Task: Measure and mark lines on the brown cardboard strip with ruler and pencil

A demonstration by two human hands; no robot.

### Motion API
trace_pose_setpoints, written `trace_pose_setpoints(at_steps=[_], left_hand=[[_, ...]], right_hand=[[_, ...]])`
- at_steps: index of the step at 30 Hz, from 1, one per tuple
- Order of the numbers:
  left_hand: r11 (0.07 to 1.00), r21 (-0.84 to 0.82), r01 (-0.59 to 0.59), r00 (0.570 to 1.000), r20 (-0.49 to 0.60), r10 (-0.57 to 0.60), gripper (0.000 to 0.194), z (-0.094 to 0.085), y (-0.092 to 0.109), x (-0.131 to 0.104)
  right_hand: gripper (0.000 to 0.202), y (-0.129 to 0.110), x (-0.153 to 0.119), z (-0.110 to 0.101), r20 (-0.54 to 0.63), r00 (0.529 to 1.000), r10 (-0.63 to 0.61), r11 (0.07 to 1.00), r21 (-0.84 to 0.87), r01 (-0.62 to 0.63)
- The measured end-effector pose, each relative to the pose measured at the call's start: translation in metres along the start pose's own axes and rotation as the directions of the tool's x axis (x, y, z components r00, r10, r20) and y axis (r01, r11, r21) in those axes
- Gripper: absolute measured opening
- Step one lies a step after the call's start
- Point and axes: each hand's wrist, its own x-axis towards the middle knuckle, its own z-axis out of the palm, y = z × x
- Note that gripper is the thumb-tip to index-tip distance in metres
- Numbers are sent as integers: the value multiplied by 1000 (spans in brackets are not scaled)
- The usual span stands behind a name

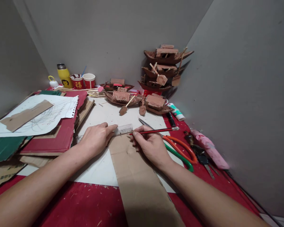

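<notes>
A long strip of brown cardboard [137, 176] runs from the near edge up to both hands. Across its far end lies a clear ruler [123, 129], pressed down by the fingers of my left hand [96, 138]. My right hand [151, 145] is closed round a red and black pencil [153, 130]. The pencil tip is at the cardboard close to the ruler's edge. Just beyond my right hand lie scissors with orange and green handles [181, 148], partly hidden by the hand. Both hands work over a white sheet [97, 176].
Brown model boats [120, 97] stand at the back, several stacked by the right wall. Cardboard and paper sheets [61, 138] pile up on the left. A yellow bottle [64, 77] and paper cups [89, 81] stand behind. A pink roll [210, 149] lies right.
</notes>
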Motion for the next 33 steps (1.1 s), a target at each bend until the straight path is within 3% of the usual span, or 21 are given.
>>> trace_pose_setpoints(at_steps=[33], left_hand=[[1000, 12, -19, 999, -47, 20, 35, 3, -2, -2]], right_hand=[[22, 7, 7, 1, 48, 996, -73, 985, -156, 80]])
